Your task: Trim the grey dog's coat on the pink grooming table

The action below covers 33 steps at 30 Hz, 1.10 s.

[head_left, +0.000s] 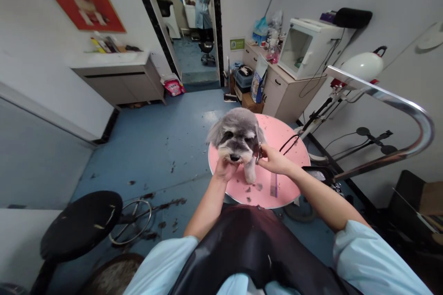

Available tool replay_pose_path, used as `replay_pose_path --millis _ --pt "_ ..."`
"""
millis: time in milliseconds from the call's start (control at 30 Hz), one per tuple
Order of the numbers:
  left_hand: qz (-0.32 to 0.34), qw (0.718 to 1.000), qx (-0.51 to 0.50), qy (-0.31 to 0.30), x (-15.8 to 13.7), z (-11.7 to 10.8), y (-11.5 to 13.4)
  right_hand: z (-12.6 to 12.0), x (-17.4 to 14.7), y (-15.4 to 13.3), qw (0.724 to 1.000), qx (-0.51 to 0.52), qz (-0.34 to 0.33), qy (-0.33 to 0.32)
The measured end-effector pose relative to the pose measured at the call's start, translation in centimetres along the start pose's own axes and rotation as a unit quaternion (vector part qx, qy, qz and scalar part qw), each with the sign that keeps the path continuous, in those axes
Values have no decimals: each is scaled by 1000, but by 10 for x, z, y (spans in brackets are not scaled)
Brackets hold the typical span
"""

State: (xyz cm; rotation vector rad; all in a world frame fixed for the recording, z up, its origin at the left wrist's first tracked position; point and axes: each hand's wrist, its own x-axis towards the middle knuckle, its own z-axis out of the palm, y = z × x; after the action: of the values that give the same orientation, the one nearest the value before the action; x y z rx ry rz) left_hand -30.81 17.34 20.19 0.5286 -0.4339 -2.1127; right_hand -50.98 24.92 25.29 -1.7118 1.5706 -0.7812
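Note:
A grey and white dog point(238, 131) is on a round pink grooming table point(290, 184), facing me. My left hand point(225, 169) cups the dog's chin from below, its fingers partly hidden under the muzzle. In my right hand point(272, 160) is a pair of scissors point(258, 154), held upright against the side of the dog's head by the ear on the right. A purple comb point(273, 185) lies on the table in front of that hand. Tufts of cut hair point(259, 187) lie near the dog's front paw.
A chrome bar point(420, 120) and a lamp arm point(320, 111) stand to the right of the table. Left of me is a black stool point(83, 223). Cabinets point(284, 87) line the back. Beyond the doorway a person point(202, 2) stands at a white tub.

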Motion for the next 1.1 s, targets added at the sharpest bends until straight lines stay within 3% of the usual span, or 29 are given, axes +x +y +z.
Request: replay_pose_path --millis 200,367,533,700,800,1100 --pt "21 1000 20 4 1 1 -2 -18 -2 -24 994 -111 -13 22" --pt "52 997 34 -37 -1 8 -4 -42 -7 -49 975 -221 16 -2" --pt "73 995 43 -52 -2 11 -3 -67 -9 -68 938 -342 30 -40" --pt "73 994 56 -60 1 1 -6 -84 -6 -91 905 -418 37 -71" --pt "75 993 61 -67 1 -5 -8 -92 -2 -104 893 -436 47 -100" --pt "11 1000 28 5 -6 -11 -8 -119 11 -131 877 -454 43 -155"
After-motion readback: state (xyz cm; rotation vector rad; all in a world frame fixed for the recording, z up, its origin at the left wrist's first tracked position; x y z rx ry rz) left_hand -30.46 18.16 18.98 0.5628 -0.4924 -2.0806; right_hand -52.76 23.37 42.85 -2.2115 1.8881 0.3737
